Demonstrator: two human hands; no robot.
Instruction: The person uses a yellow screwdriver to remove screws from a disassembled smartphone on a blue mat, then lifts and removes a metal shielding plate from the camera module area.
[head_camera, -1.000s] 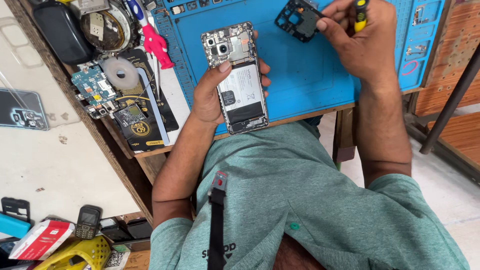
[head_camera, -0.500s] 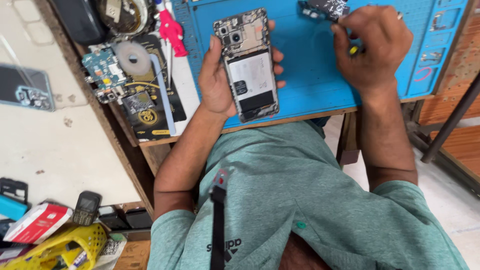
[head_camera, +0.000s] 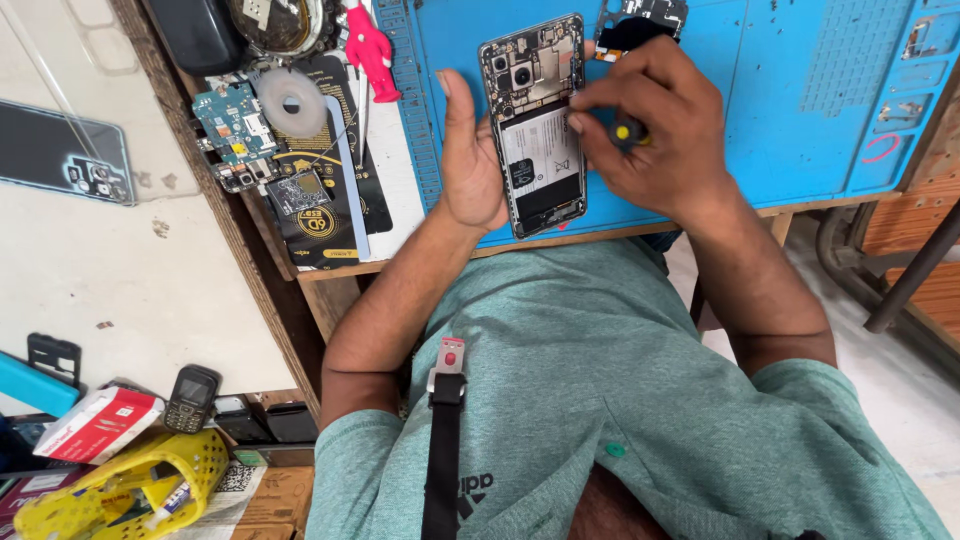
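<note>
Left hand (head_camera: 468, 165) cupped open against the left edge of a back-opened black smartphone (head_camera: 535, 125) with bare circuitry and a white-labelled battery, lying over the blue rubber work mat (head_camera: 780, 110) near its front edge. Right hand (head_camera: 655, 130) closed around a small yellow-capped black screwdriver (head_camera: 626, 132), fingertips touching the phone's right side. Detached dark phone part (head_camera: 640, 22) just beyond. Pink-handled tool (head_camera: 368, 47) and loose blue circuit boards (head_camera: 235, 130) left of the mat.

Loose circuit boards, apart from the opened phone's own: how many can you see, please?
2: a blue circuit board left of the blue mat, and a small dark board just below it. Clutter may hide others.
</note>
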